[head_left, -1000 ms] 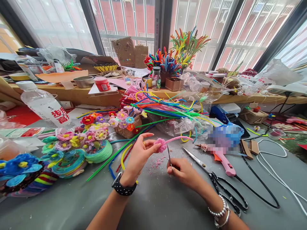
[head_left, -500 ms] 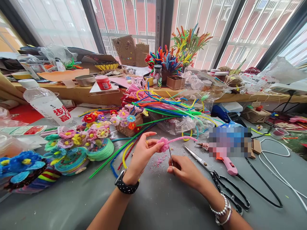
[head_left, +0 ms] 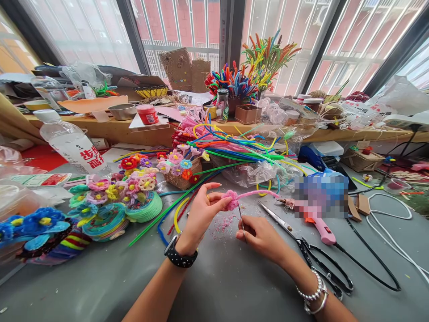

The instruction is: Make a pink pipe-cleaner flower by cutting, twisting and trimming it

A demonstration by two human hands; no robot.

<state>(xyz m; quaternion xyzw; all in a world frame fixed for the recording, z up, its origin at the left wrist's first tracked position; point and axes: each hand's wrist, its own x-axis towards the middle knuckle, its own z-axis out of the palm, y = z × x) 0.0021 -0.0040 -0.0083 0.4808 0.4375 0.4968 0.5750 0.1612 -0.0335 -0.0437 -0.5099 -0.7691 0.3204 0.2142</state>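
My left hand (head_left: 204,210), wearing a dark dotted watch band, pinches a fuzzy pink flower (head_left: 231,200) between thumb and fingers. From that flower a pink pipe-cleaner stem (head_left: 259,192) reaches off to the right. My right hand (head_left: 258,233) is closed on a thin metal tool (head_left: 241,219); its grip end is partly hidden by the fingers, so its exact kind is unclear. The tool's tip meets the flower's right underside, near the stem. Pink fluff trimmings (head_left: 224,223) lie scattered on the grey table (head_left: 214,281) below.
Large scissors (head_left: 295,237) and a pink glue gun (head_left: 323,230) with its black cord lie to the right. Finished pipe-cleaner flowers (head_left: 100,192) and a water bottle (head_left: 72,143) stand left. A heap of colored pipe cleaners (head_left: 234,147) sits behind my hands.
The whole view has shifted slightly, so everything appears a little farther right. Both hands keep the same holds, and the tool tip stays at the flower.
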